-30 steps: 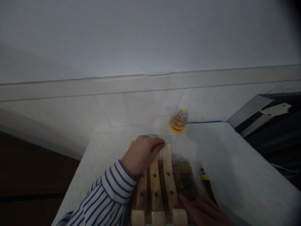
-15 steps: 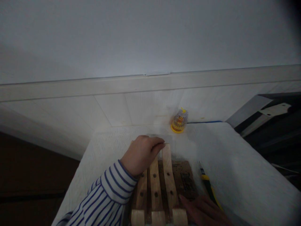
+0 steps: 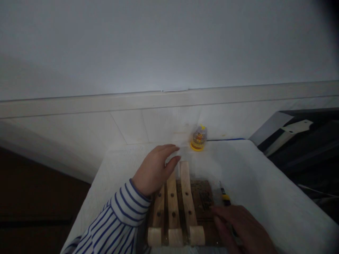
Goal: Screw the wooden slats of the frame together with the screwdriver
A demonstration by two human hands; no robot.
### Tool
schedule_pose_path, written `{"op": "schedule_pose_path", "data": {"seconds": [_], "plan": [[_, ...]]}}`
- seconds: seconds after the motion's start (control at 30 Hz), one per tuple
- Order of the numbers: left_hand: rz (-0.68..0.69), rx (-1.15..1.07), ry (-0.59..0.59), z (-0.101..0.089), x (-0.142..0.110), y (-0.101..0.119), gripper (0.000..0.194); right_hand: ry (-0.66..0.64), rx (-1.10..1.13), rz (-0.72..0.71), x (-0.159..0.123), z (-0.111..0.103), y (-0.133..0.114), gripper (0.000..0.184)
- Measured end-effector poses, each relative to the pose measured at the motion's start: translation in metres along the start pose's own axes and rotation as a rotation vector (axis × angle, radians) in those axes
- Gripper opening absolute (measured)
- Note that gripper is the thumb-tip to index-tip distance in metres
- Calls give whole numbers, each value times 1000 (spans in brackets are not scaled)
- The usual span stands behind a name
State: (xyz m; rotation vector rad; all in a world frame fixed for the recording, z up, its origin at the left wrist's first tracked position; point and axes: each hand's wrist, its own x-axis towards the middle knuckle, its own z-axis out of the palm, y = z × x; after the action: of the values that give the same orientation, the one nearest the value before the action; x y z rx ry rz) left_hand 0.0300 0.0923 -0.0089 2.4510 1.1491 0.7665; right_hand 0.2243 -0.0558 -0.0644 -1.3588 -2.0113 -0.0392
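Note:
My left hand, in a blue-striped sleeve, is open with thumb and fingers apart. It hovers over the far ends of three curved wooden pieces, its fingertips just off the rightmost one. Each piece shows two dark holes and a thicker near end. They lie over a dark brown wooden board with black markings. My right hand is dim at the board's right side, fingertips drawn close together; whatever is between them does not show. A yellow-and-black screwdriver lies partly under that hand.
A clear conical container with a yellow base stands at the back of the white-covered table, near the white panelled wall. To the right is a dark structure with a pale metal bracket.
My left hand has opened and let go of the far tip of the right wooden piece. My right hand has moved from beside that piece up and right, over the screwdriver handle.

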Motion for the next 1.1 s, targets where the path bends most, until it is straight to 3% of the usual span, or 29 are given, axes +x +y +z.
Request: {"op": "schedule_pose_path", "data": {"seconds": [0.2,0.33,0.57,0.7,0.9,1.1], "plan": [[1,12,120,-22,-9,19,29,-46,-97,-10,-2,-3,2,20],[-3,43,167,-37,-29,31,30,-89,-61,28,-7,-3,0,21],[-181,113,159,-72,-96,37,27,-75,-9,39,-15,-8,0,20],[-246,131,56,-82,-139,43,24,-54,-15,40,-16,-18,-2,22],[-341,145,-128,-72,-200,52,19,-89,-40,-93,-19,-46,-19,23],[-379,178,-283,-46,-239,53,18,-179,-28,-333,-26,-58,-71,21]]}}
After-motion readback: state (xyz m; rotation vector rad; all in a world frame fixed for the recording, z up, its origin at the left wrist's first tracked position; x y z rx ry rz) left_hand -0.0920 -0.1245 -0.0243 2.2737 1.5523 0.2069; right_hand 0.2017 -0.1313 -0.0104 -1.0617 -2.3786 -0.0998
